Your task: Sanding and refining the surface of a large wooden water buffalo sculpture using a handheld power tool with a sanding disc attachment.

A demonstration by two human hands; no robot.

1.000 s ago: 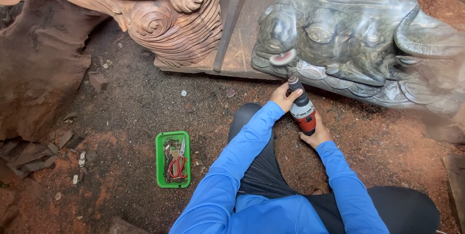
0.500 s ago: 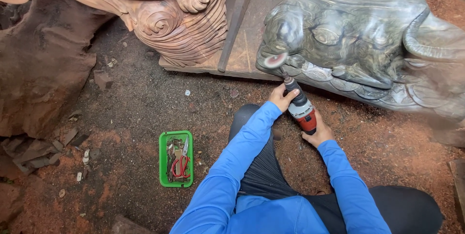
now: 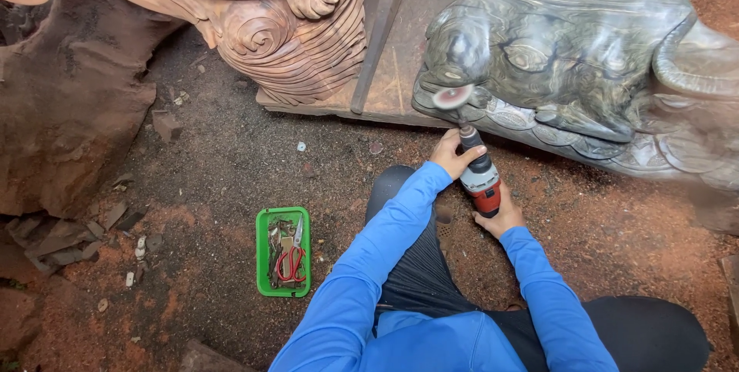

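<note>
Left hand point(image 3: 454, 154) in a long blue sleeve, fingers point(image 3: 471, 153) curled and pressed tight around the grey front part of a small red and grey power tool point(image 3: 479, 174). Right hand point(image 3: 500, 216) lower down, cupped under the red back end of the same tool; fingers mostly hidden behind it, so cannot tell how they lie. Tool held just above the lap, tilted up and away from the body. At its tip, a round pinkish sanding disc point(image 3: 452, 96), touching the lower front edge of a big dark green carved stone animal point(image 3: 554, 72). Stone animal lying long and low across the top right, on a flat brown wooden board point(image 3: 416, 41). To the left of the board, a large reddish carved wood piece with swirls and ridges point(image 3: 292, 33). Down on the dirt floor point(image 3: 215, 179), well apart from both hands, a small green plastic tray point(image 3: 262, 253) with red-handled scissors point(image 3: 290, 263) and little metal bits inside. Loose stone chips point(image 3: 138, 249) near the left edge. Dark trousers under the arms.
</note>
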